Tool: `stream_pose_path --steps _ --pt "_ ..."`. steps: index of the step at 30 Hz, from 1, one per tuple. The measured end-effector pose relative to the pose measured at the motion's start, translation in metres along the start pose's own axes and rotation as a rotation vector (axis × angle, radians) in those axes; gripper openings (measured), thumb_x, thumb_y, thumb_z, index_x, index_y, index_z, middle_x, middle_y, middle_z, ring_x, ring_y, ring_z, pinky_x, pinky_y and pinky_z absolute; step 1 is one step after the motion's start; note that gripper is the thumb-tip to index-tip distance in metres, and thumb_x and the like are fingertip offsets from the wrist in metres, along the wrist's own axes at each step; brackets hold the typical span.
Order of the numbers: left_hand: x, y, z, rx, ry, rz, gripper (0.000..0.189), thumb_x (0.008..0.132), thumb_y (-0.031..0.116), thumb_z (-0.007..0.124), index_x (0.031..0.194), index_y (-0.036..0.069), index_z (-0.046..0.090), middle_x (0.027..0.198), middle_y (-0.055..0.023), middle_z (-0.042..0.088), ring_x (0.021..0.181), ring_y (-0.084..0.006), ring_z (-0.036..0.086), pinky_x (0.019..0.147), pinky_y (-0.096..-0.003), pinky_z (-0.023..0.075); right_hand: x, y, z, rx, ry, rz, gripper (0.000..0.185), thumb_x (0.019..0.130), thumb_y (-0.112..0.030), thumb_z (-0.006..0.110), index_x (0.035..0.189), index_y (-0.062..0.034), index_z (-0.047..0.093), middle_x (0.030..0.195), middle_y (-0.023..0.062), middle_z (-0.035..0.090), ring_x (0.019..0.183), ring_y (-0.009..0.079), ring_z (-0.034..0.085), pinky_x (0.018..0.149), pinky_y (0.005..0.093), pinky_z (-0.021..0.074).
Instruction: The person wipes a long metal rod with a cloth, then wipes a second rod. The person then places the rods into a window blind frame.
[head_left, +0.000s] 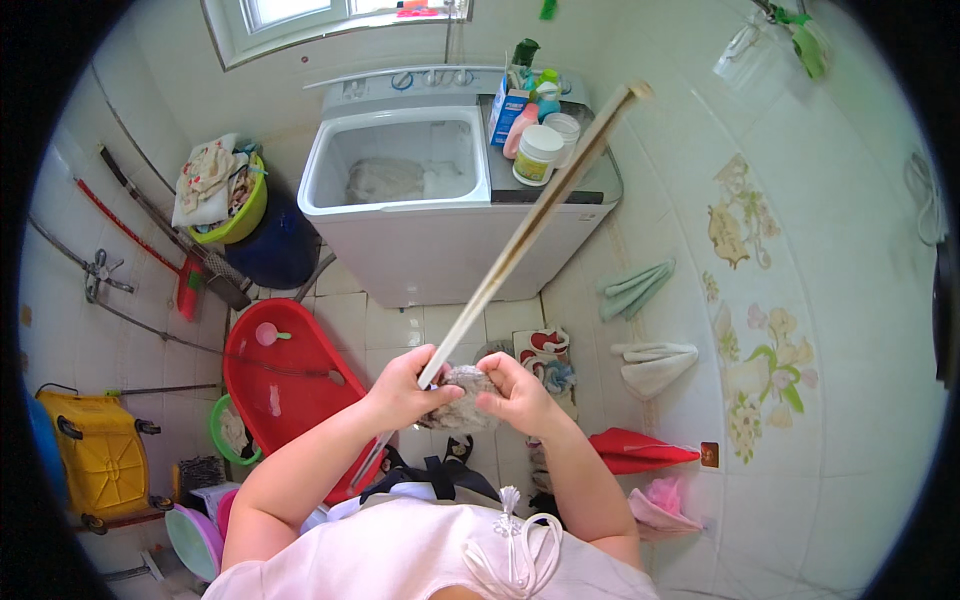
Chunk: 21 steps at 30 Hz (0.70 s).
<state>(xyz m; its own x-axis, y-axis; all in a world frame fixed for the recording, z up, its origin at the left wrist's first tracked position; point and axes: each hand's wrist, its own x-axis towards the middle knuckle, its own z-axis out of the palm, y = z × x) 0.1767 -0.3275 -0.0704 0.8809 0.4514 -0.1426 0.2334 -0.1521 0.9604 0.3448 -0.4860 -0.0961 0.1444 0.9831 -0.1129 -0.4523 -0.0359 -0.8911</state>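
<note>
My left hand (409, 390) is closed around a long pale pole (517, 247) with brownish stains, and its thumb also touches a clump of dirty grey fluffy material (469, 397). The clump's other side is pinched between the thumb and fingers of my right hand (517, 394). From my left hand the pole rises to the upper right, across the front of a twin-tub washing machine (420, 255). The washer's left tub stands uncovered, with greyish contents (386, 180) inside. What the clump is exactly, I cannot tell.
A red plastic tub (300, 375) lies on the floor at left, near a green basin (225, 427). Bottles and a white jar (538, 154) stand on the washer lid. A yellow cart (97, 457) is at far left. Cloths (660, 367) hang on the right wall.
</note>
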Motion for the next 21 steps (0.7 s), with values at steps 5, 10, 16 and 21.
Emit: stream_pose_path --steps 5,10,16,21 --pt "-0.006 0.005 -0.013 -0.259 0.06 0.06 0.027 0.082 0.009 0.082 0.093 0.005 0.057 0.079 0.0028 0.051 0.073 -0.0078 0.048 0.065 -0.0249 0.0429 -0.003 -0.008 -0.029 -0.463 -0.295 0.193 0.041 0.084 -0.016 0.079 0.116 -0.0015 0.059 0.101 0.0023 0.063 0.096 0.0108 0.056 0.087 0.0281 0.0469" --pt "-0.01 0.011 -0.029 -0.072 0.085 -0.045 0.033 0.083 -0.002 0.078 0.083 0.008 0.046 0.085 -0.0005 0.058 0.076 -0.0081 0.053 0.066 -0.0245 0.0455 -0.004 0.02 -0.06 -0.746 -0.365 0.255 0.037 0.081 -0.022 0.079 0.107 0.0002 0.065 0.095 0.0078 0.066 0.09 0.0153 0.059 0.083 0.0319 0.0488" --pt "0.0 -0.015 -0.052 0.091 0.084 -0.094 0.029 0.081 -0.001 0.079 0.096 0.006 0.055 0.088 0.0015 0.059 0.077 -0.0069 0.053 0.068 -0.024 0.0458 -0.04 0.043 -0.081 -0.178 -0.18 0.329 0.039 0.087 -0.028 0.076 0.115 -0.0028 0.071 0.111 0.0088 0.063 0.101 0.0172 0.059 0.093 0.0333 0.0455" --pt "0.004 -0.028 -0.049 0.244 -0.035 0.036 0.057 0.079 -0.004 0.077 0.132 0.005 0.057 0.114 -0.0069 0.07 0.083 -0.0091 0.061 0.073 -0.0227 0.0496 -0.057 0.05 -0.062 -0.353 0.058 -0.512 0.034 0.097 -0.025 0.066 0.111 0.005 0.071 0.156 0.0194 0.036 0.135 0.0257 0.045 0.11 0.0401 0.035"
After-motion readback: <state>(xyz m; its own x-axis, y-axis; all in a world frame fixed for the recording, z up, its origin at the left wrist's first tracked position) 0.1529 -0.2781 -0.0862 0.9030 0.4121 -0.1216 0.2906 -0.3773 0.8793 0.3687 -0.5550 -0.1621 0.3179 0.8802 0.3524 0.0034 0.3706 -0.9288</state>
